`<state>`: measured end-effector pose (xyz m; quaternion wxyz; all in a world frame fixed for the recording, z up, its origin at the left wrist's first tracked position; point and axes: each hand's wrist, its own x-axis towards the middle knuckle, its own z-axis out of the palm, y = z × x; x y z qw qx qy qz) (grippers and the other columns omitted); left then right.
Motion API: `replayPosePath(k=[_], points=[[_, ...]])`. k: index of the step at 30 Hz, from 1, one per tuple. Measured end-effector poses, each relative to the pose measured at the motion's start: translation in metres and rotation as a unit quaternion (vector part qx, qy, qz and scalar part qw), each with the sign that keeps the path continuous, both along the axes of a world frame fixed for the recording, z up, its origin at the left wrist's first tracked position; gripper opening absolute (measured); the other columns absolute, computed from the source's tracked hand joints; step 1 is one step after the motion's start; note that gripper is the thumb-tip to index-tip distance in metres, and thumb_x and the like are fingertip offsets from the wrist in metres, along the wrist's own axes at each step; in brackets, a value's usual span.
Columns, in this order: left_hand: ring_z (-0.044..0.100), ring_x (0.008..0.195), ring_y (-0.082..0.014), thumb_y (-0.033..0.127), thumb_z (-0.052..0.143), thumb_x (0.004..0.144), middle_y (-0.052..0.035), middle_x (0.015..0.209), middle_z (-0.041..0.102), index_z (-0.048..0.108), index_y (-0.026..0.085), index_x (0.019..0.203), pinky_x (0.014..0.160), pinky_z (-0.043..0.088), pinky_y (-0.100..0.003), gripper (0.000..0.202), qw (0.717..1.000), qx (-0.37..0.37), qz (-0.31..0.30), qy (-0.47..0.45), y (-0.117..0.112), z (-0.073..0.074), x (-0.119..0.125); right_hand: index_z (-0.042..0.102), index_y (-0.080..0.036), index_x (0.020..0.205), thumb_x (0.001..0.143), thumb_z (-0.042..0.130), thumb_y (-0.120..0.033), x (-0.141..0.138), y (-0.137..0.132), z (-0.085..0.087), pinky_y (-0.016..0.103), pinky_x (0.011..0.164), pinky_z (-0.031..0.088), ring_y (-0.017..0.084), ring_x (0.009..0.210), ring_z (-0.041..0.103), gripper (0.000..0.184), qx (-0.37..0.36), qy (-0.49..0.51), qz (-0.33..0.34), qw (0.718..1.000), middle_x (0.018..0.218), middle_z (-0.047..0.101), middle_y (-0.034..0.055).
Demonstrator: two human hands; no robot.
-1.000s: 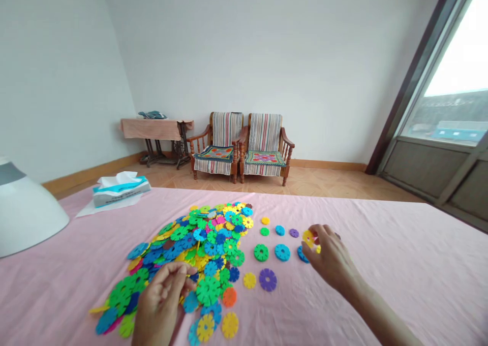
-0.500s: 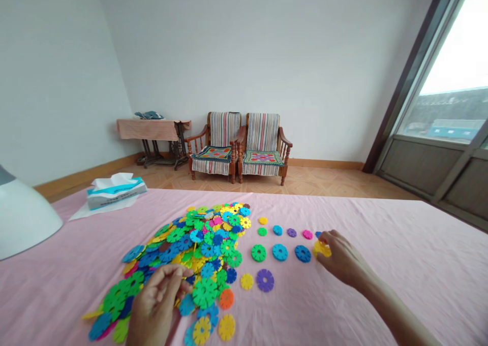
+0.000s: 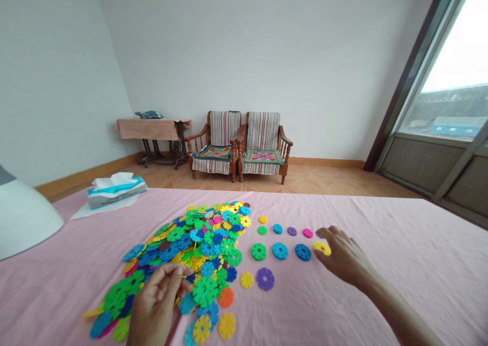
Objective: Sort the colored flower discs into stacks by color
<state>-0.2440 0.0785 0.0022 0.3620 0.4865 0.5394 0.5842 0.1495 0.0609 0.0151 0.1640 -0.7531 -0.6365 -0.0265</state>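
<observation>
1. From my remote view, the right hand (image 3: 345,257) has thumb and fingers spread apart around the yellow disc (image 3: 323,245), which seems to rest on the desk (image 3: 297,315), just beside the blue disc (image 3: 297,251); I cannot tell if the thumb still touches it
2. The left hand (image 3: 154,300) is curled over the pile (image 3: 206,247), thumb near forefinger; whether it grips anything, I cannot tell
3. To set the yellow disc well, I would keep it flat and level with the blue disc, leave a slim gap, and lift away straight up so the thumb drags nothing
4. Half a second ago the fingers were closed over the yellow disc; now they have parted. A second ago it was held further left, and the pink disc (image 3: 305,233) now shows whole
</observation>
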Motion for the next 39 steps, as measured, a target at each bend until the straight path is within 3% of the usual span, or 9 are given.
replayPosePath(k=[5, 8, 13, 22, 30, 39], points=[[0.061, 0.059, -0.0173, 0.056, 0.072, 0.066, -0.0022, 0.072, 0.069, 0.065, 0.019, 0.076, 0.054, 0.051, -0.025, 0.039, 1.0, 0.002, -0.014, 0.01, -0.001, 0.004, 0.0, 0.062, -0.022, 0.107, 0.085, 0.047, -0.026, -0.056, -0.013, 0.02, 0.035, 0.082, 0.043, 0.022, 0.095, 0.059, 0.027, 0.041, 0.111, 0.127, 0.985, 0.106, 0.061, 0.0088], [0.061, 0.058, -0.0178, 0.057, 0.071, 0.066, -0.002, 0.068, 0.068, 0.065, 0.019, 0.075, 0.053, 0.051, -0.025, 0.04, 1.0, 0.003, -0.011, 0.013, 0.0, 0.002, -0.002, 0.064, -0.021, 0.108, 0.085, 0.048, -0.02, -0.098, -0.023, 0.021, 0.037, 0.088, 0.041, 0.024, 0.102, 0.056, 0.028, 0.013, 0.125, 0.22, 0.967, 0.108, 0.061, 0.0091], [0.062, 0.058, -0.0178, 0.056, 0.072, 0.066, -0.0026, 0.07, 0.069, 0.065, 0.019, 0.075, 0.054, 0.052, -0.025, 0.038, 1.0, 0.006, -0.011, 0.007, 0.001, 0.001, -0.001, 0.067, -0.025, 0.1, 0.086, 0.046, -0.013, -0.139, -0.026, 0.013, 0.035, 0.085, 0.041, 0.023, 0.097, 0.054, 0.028, -0.045, 0.116, 0.26, 0.957, 0.101, 0.063, 0.0061], [0.061, 0.055, -0.0178, 0.06, 0.074, 0.059, -0.0039, 0.068, 0.069, 0.066, 0.018, 0.071, 0.051, 0.052, -0.026, 0.044, 1.0, 0.005, -0.001, -0.01, -0.003, 0.011, 0.004, 0.065, -0.024, 0.096, 0.082, 0.056, -0.017, -0.157, -0.011, 0.009, 0.039, 0.087, 0.033, 0.025, 0.102, 0.05, 0.019, -0.055, 0.095, 0.248, 0.963, 0.105, 0.062, 0.0046], [0.061, 0.057, -0.0177, 0.061, 0.072, 0.062, -0.004, 0.07, 0.07, 0.066, 0.018, 0.073, 0.052, 0.051, -0.025, 0.045, 1.0, -0.001, -0.008, -0.002, -0.003, 0.006, 0.001, 0.066, -0.022, 0.093, 0.082, 0.058, -0.02, -0.163, -0.005, 0.006, 0.038, 0.086, 0.033, 0.023, 0.101, 0.051, 0.014, -0.079, 0.066, 0.249, 0.963, 0.102, 0.062, 0.0045], [0.062, 0.058, -0.0171, 0.056, 0.07, 0.069, -0.0019, 0.069, 0.068, 0.065, 0.019, 0.075, 0.053, 0.051, -0.024, 0.038, 1.0, 0.009, -0.022, 0.016, -0.001, 0.0, -0.002, 0.063, -0.017, 0.096, 0.078, 0.055, -0.012, -0.165, -0.002, 0.005, 0.038, 0.086, 0.038, 0.025, 0.1, 0.052, 0.02, -0.081, 0.02, 0.255, 0.963, 0.103, 0.061, 0.0098]])
